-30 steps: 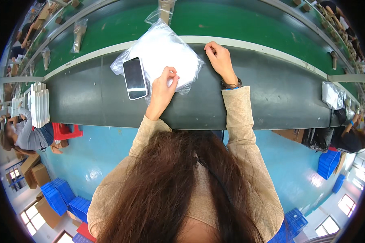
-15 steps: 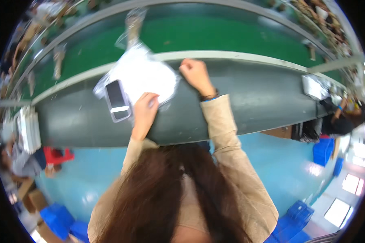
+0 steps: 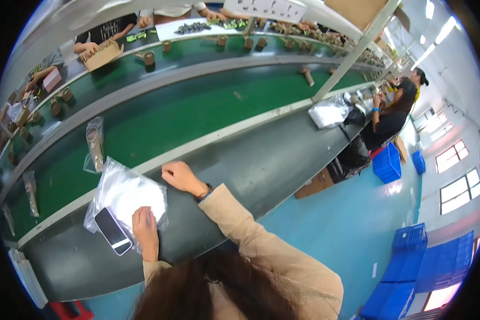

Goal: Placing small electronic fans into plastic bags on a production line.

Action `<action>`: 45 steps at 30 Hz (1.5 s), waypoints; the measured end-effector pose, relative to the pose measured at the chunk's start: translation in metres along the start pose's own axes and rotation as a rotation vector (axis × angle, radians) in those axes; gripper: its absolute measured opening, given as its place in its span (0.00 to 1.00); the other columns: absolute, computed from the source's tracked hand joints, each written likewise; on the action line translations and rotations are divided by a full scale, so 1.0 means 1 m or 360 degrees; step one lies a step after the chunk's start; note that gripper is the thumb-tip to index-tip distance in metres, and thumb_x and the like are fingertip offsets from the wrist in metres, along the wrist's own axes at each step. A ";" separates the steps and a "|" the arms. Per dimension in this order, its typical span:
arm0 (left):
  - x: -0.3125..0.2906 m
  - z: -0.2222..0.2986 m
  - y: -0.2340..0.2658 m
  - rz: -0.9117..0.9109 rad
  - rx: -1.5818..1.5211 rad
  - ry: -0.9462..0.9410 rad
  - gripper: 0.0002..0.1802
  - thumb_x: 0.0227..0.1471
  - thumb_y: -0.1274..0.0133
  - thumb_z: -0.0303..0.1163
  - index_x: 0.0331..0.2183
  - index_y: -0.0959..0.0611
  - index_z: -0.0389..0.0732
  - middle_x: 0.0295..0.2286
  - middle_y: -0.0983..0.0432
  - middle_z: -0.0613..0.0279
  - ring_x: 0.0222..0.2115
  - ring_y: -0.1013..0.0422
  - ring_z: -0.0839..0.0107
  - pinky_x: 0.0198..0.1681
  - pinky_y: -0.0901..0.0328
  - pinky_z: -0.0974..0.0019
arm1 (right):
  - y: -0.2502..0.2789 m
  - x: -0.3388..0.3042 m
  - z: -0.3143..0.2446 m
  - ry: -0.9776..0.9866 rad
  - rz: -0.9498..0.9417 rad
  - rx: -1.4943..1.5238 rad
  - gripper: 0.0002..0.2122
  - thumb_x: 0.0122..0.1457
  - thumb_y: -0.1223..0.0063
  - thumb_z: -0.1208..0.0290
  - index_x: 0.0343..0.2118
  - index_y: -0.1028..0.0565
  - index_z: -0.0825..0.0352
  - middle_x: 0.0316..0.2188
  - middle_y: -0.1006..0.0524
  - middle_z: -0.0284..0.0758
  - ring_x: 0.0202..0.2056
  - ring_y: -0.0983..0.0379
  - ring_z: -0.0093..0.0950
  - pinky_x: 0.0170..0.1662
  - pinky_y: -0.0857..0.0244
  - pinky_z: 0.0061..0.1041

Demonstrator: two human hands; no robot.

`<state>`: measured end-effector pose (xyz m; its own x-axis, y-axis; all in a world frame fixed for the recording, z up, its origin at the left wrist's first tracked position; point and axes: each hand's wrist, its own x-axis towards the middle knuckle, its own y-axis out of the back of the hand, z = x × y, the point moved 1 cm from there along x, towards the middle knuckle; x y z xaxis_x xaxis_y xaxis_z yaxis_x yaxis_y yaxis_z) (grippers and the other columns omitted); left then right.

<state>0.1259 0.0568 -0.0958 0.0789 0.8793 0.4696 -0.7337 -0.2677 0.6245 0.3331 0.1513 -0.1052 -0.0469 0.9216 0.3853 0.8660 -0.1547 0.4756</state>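
Note:
My left hand (image 3: 145,230) lies on the near right part of a pile of clear plastic bags (image 3: 124,188), with the fingers slightly bent and the thumb apart. Beside that hand, on the pile's near left edge, is a phone (image 3: 112,229) with a dark screen and a pale case. To the right of the bags, my right hand (image 3: 180,177) rests curled in a loose fist on the dark work surface (image 3: 245,173). Nothing shows in its fingers. A wrist band circles my right wrist.
A green conveyor belt (image 3: 213,109) runs beyond the pale rail, carrying a bagged brown item (image 3: 95,145). Farther off, people handle small parts at another line. At right sit another bag pile (image 3: 328,113), a co-worker in black (image 3: 392,114) and blue crates (image 3: 388,162).
The view has swung to the right and up, so the far line and the co-worker show more. Both hands keep about the same place beside and on the bags.

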 end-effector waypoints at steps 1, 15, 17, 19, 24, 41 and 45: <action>0.001 0.001 -0.001 -0.0087 0.0017 0.0013 0.09 0.48 0.46 0.20 0.35 0.20 0.36 0.36 0.24 0.54 0.38 0.29 0.56 0.41 0.34 0.59 | 0.003 0.000 -0.001 -0.0040 -0.0014 0.0035 0.08 0.49 0.49 0.69 0.20 0.28 0.69 0.20 0.27 0.45 0.24 0.31 0.46 0.26 0.38 0.38; 0.000 -0.006 -0.002 -0.0106 -0.0212 0.0064 0.07 0.50 0.48 0.19 0.34 0.21 0.33 0.34 0.26 0.53 0.37 0.30 0.56 0.42 0.36 0.60 | 0.004 0.001 0.002 0.0058 0.0065 0.0081 0.09 0.50 0.54 0.71 0.19 0.29 0.71 0.19 0.29 0.47 0.23 0.32 0.47 0.27 0.38 0.39; 0.000 -0.007 -0.003 -0.0099 -0.0201 0.0028 0.06 0.50 0.49 0.19 0.34 0.22 0.33 0.34 0.26 0.54 0.36 0.30 0.57 0.41 0.36 0.61 | 0.005 0.000 0.000 0.0077 0.0066 0.0077 0.09 0.50 0.54 0.71 0.19 0.29 0.71 0.19 0.29 0.47 0.23 0.32 0.47 0.27 0.38 0.39; 0.000 -0.007 -0.002 -0.0086 -0.0183 0.0002 0.06 0.51 0.49 0.19 0.34 0.22 0.33 0.33 0.26 0.54 0.36 0.30 0.58 0.40 0.35 0.63 | 0.005 0.001 0.000 0.0084 0.0106 -0.0023 0.10 0.49 0.53 0.70 0.18 0.30 0.72 0.19 0.29 0.47 0.22 0.33 0.47 0.27 0.38 0.39; 0.000 -0.007 0.000 -0.0089 -0.0183 0.0016 0.05 0.51 0.49 0.20 0.33 0.22 0.33 0.33 0.26 0.54 0.36 0.30 0.58 0.40 0.35 0.62 | 0.002 0.001 0.000 0.0047 0.0033 -0.0089 0.11 0.48 0.52 0.69 0.17 0.32 0.72 0.19 0.30 0.48 0.22 0.33 0.47 0.27 0.39 0.39; 0.003 0.001 -0.001 -0.0124 -0.0214 0.0082 0.06 0.50 0.49 0.18 0.33 0.22 0.33 0.33 0.26 0.52 0.36 0.30 0.56 0.42 0.36 0.60 | 0.011 0.000 -0.007 0.0064 0.0047 -0.0037 0.11 0.49 0.52 0.68 0.17 0.31 0.71 0.19 0.28 0.47 0.25 0.30 0.48 0.29 0.37 0.43; 0.004 -0.001 -0.002 -0.0134 -0.0214 0.0075 0.06 0.49 0.48 0.18 0.34 0.22 0.32 0.33 0.26 0.52 0.36 0.30 0.56 0.42 0.35 0.60 | 0.012 0.001 -0.007 0.0080 0.0035 -0.0057 0.12 0.49 0.52 0.68 0.16 0.31 0.71 0.18 0.29 0.48 0.24 0.31 0.48 0.29 0.38 0.43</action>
<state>0.1272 0.0613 -0.0956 0.1144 0.9148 0.3873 -0.8097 -0.1400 0.5699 0.3403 0.1479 -0.0935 -0.0537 0.8988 0.4350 0.8487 -0.1884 0.4942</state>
